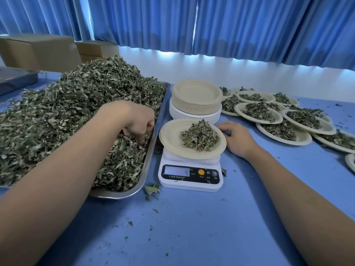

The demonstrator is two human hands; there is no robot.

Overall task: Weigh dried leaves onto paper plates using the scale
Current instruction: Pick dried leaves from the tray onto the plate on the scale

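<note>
Left hand [138, 121] pinches dried green leaves [76, 104] in steel tray [151, 150]; right hand [238, 139] relaxed beside part-filled beige paper plate [170, 135] on white digital scale [190, 175]. Top-up step, probably; next needs a small pinch dropped gently.

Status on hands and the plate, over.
Left hand gripping dried leaves in tray. Right hand rests beside plate on scale. Display shows 4. Nothing in the way.

Pleated blue curtains [230, 25] hang across the back, with a strip of white wall [211, 70] showing below their hem. At far left two brown cardboard boxes [38, 50] stand side by side, a flat grey object [15, 79] lying in front of them on the blue table [192, 227]
</note>
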